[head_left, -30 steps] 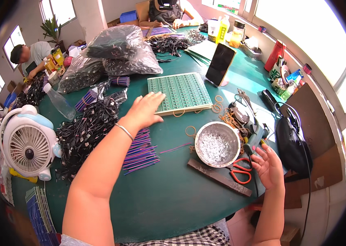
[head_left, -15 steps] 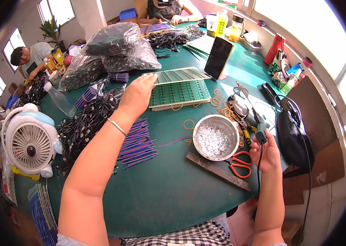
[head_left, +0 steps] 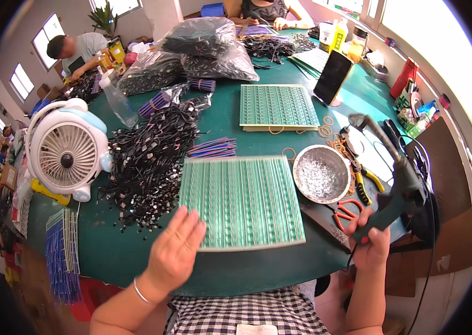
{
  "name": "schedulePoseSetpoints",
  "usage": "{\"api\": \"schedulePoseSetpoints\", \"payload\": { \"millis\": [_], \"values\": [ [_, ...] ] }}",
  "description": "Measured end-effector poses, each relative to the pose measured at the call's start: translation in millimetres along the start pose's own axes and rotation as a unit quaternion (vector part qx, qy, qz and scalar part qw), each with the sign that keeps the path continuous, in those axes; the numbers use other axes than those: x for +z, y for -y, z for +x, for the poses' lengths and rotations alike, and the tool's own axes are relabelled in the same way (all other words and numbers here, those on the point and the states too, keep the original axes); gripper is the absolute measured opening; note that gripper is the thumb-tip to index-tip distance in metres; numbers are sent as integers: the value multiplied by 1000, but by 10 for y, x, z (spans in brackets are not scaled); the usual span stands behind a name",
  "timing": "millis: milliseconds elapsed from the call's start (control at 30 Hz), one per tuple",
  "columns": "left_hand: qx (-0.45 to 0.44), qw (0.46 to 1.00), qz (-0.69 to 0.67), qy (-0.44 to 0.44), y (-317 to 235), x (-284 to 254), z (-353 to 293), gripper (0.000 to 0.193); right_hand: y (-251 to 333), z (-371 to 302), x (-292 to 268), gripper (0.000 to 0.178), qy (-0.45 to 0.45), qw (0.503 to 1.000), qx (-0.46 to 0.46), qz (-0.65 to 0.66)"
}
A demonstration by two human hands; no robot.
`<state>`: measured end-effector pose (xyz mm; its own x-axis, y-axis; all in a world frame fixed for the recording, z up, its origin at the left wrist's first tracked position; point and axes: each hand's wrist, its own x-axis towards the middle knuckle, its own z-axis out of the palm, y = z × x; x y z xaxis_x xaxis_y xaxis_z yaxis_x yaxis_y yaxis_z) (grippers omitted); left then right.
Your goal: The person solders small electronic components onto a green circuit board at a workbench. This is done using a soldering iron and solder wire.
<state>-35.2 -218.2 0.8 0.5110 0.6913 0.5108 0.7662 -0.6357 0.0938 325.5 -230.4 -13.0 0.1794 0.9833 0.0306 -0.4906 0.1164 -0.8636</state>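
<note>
A green circuit board panel (head_left: 241, 204) with rows of small parts lies or hovers, slightly blurred, over the near middle of the table. My left hand (head_left: 177, 248) grips its left edge near the lower corner, fingers on top; the thumb is hidden. My right hand (head_left: 371, 240), at the right, is closed around the green handle of a corded soldering iron (head_left: 395, 195), its dark front pointing up and away. Beyond the panel sits a stack of similar green boards (head_left: 278, 106). Red and blue wires (head_left: 213, 147) show partly behind the panel's far edge.
A metal bowl (head_left: 322, 174) of silvery bits stands right of the panel, near pliers (head_left: 362, 187) and red-handled scissors (head_left: 349, 209). Black cables (head_left: 152, 151) and a fan (head_left: 67, 159) are at left. A phone (head_left: 332, 78) stands behind. Two people work farther off.
My left hand has brought the panel from the far stack toward me. My right hand has lifted the soldering iron away from its stand. The view has shifted.
</note>
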Motion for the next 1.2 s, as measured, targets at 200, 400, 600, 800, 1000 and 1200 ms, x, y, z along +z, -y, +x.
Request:
{"api": "schedulePoseSetpoints", "payload": {
  "millis": [200,400,600,800,1000,1200],
  "values": [
    [-56,996,-61,45,-559,70,-614,32,-278,-481,305,39,-1,997,75,11],
    [-24,986,-114,117,-526,-95,-617,38,-406,-561,402,38,-20,998,52,20],
    [-32,994,-96,48,-15,74,-185,36,-460,-411,478,36,-27,999,17,44],
    [-58,995,-58,-56,784,589,823,26,-826,-377,732,45,-48,991,34,124],
    [-137,978,44,151,1166,989,1321,30,-885,-529,707,48,-115,992,-31,39],
    [-139,967,-40,211,1309,978,1390,27,-787,-623,638,49,-143,989,-20,26]
  ]
}}
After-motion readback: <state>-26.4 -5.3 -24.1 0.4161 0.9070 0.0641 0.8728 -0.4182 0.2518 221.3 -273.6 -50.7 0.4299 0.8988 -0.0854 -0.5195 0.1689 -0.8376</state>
